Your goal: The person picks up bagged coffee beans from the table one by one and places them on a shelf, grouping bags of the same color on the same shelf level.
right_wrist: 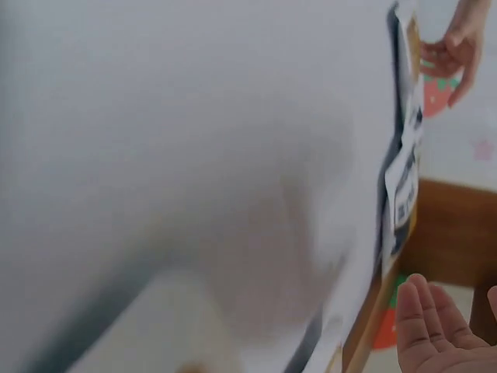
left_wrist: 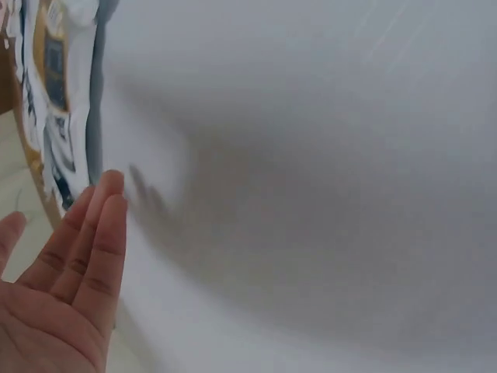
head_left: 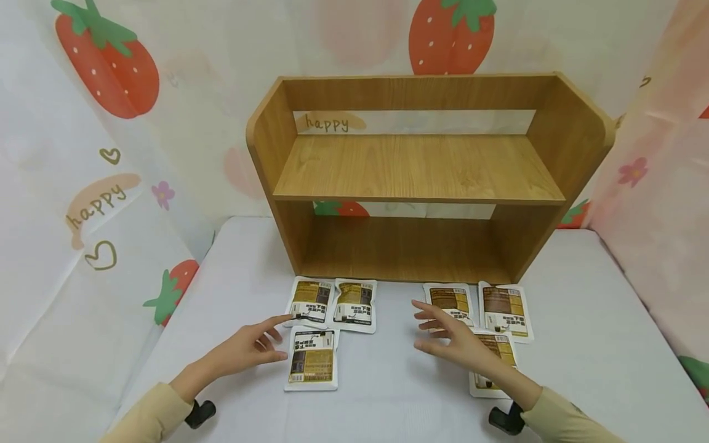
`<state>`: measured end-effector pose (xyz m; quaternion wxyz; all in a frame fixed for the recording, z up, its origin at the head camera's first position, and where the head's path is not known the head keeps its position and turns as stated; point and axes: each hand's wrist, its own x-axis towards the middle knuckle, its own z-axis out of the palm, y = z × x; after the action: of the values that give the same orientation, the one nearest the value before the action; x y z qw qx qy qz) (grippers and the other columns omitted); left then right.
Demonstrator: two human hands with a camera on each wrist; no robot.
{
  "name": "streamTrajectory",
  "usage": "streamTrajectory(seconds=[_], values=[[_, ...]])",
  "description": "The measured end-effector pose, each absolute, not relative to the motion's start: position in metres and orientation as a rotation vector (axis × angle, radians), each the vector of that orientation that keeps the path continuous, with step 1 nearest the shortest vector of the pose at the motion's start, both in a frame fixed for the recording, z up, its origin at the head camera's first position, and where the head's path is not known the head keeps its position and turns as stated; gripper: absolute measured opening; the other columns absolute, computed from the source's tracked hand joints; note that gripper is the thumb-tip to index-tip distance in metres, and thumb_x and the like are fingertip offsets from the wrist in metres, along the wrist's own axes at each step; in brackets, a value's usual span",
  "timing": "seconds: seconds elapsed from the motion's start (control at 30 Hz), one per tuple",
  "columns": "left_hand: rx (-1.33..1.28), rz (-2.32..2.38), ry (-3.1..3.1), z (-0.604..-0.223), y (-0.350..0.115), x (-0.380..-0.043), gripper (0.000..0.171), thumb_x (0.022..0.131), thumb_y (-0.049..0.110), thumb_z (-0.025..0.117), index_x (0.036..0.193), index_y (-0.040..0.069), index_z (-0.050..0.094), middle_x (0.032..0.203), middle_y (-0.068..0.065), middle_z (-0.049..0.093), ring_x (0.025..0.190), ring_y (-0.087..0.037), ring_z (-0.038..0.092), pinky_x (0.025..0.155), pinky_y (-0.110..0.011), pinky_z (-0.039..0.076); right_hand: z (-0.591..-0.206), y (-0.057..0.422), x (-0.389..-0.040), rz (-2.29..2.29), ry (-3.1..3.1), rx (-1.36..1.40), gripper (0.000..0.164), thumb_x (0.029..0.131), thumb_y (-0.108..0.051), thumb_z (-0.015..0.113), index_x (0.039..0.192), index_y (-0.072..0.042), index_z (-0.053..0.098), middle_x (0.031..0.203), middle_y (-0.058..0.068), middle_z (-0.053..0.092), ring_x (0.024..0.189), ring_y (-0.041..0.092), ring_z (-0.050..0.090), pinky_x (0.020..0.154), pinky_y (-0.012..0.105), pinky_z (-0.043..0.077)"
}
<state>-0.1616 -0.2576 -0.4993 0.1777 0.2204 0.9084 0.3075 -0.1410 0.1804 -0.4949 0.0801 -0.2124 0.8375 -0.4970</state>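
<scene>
My left hand (head_left: pixel 249 351) reaches in from the left with its fingers loosely extended, holding nothing. Its index fingertip overlaps the edge of a white, brown-and-gold printed packet (head_left: pixel 312 298) in the head view. Beside that lie a second packet (head_left: pixel 356 304) and, nearer me, a third (head_left: pixel 313 360). On the other side, my right hand (head_left: pixel 460 344) hovers with fingers spread and nothing in them. Around it are three similar packets: one at the back (head_left: pixel 451 299), one at the right (head_left: pixel 505 311), and a nearer one (head_left: pixel 501 347) partly hidden by my forearm.
A two-tier wooden shelf (head_left: pixel 421 166) stands behind the packets, with bare boards. White cloth (head_left: pixel 388 381) covers the table. Strawberry-printed curtains (head_left: pixel 199 111) hang at the back and both sides. Dark wrist mounts (head_left: pixel 200 413) show under the sleeves.
</scene>
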Motion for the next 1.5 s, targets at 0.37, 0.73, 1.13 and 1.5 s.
streamTrajectory(seconds=[0.37, 0.73, 1.13, 1.5], values=[[0.659, 1.024, 2.533, -0.514, -0.251, -0.155, 0.079, 0.075, 0.038, 0.075, 0.141, 0.018, 0.037, 0.110, -0.003, 0.058, 0.080, -0.010, 0.058, 0.071, -0.023, 0.051, -0.503, 0.127, -0.140, -1.484, 2.353, -0.796, 0.072, 0.079, -0.019, 0.074, 0.141, -0.013, 0.037, 0.138, 0.012, 0.045, 0.109, 0.031, 0.057, 0.087, 0.039, 0.050], [0.472, 1.272, 2.388, -0.517, -0.248, -0.156, 0.074, 0.076, 0.021, 0.076, 0.139, 0.010, 0.039, 0.105, -0.013, 0.059, 0.080, -0.012, 0.066, 0.067, -0.023, 0.053, -0.519, 0.087, -0.143, -1.654, 2.168, -0.776, 0.067, 0.079, 0.000, 0.070, 0.139, -0.002, 0.038, 0.122, 0.027, 0.054, 0.100, 0.040, 0.060, 0.081, 0.036, 0.053], [0.180, 1.522, 2.249, -0.513, -0.236, -0.147, 0.066, 0.076, 0.012, 0.076, 0.134, 0.002, 0.045, 0.108, -0.021, 0.056, 0.076, -0.020, 0.065, 0.066, -0.033, 0.057, -0.532, 0.062, -0.147, -1.648, 2.152, -0.737, 0.059, 0.079, -0.002, 0.071, 0.134, -0.006, 0.049, 0.122, 0.019, 0.058, 0.092, 0.027, 0.066, 0.070, 0.021, 0.053], [0.169, 1.563, 2.224, -0.526, -0.236, -0.138, 0.060, 0.075, 0.009, 0.076, 0.128, -0.002, 0.049, 0.109, -0.019, 0.054, 0.085, -0.019, 0.066, 0.069, -0.030, 0.056, -0.536, 0.043, -0.143, -1.645, 2.183, -0.686, 0.056, 0.076, -0.004, 0.073, 0.129, -0.004, 0.054, 0.117, 0.017, 0.060, 0.083, 0.026, 0.068, 0.069, 0.020, 0.051]])
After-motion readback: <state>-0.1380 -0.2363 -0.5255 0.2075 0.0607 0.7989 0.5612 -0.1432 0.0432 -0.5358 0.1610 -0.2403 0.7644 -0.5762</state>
